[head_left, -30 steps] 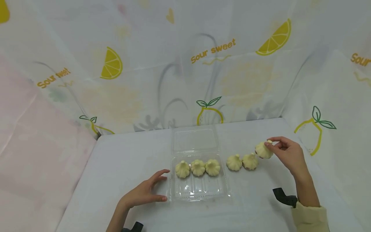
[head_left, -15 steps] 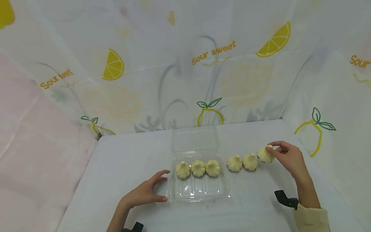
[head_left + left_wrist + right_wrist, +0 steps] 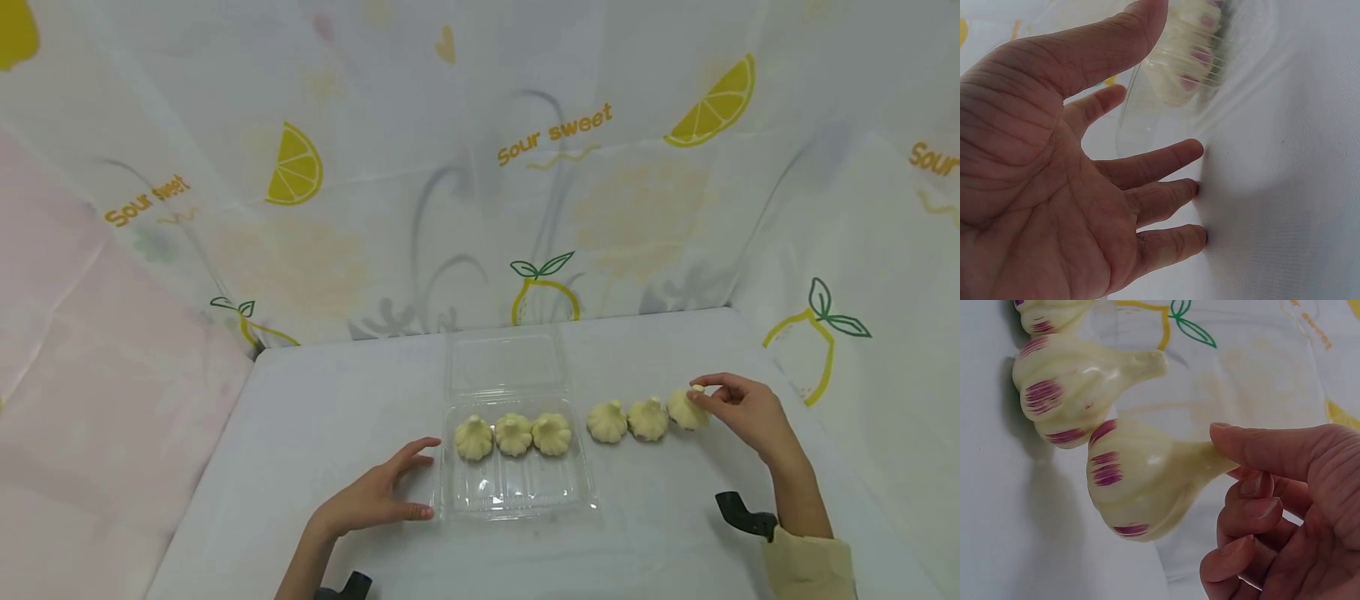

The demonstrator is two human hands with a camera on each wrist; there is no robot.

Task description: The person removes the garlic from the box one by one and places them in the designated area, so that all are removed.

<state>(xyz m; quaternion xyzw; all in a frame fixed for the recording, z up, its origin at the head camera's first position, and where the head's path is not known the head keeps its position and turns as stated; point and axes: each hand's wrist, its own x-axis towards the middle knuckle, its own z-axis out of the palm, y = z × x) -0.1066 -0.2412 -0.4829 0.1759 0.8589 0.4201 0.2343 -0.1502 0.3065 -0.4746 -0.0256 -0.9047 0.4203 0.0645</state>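
My right hand (image 3: 750,414) pinches a garlic bulb (image 3: 686,409) by its stem between thumb and fingers. In the right wrist view this bulb (image 3: 1141,481) is cream with purple streaks, low over the table and close beside another garlic bulb (image 3: 1072,390). Two more bulbs stand in line to its left, the nearer one (image 3: 647,419) and the farther one (image 3: 607,422). A clear plastic clamshell box (image 3: 517,496) lies with its lid back, three garlic bulbs (image 3: 513,435) in a row inside. My left hand (image 3: 371,497) rests with spread, relaxed fingers at the box's left edge, holding nothing.
The box's clear lid (image 3: 506,364) lies flat behind it on the white table (image 3: 337,400). A printed cloth (image 3: 420,167) with lemons rises behind and at the sides. A black camera mount (image 3: 746,514) sits at the right wrist.
My right hand has lowered the garlic bulb and brought it nearer, level with the other two bulbs outside the box. The left hand and the box have kept their place.
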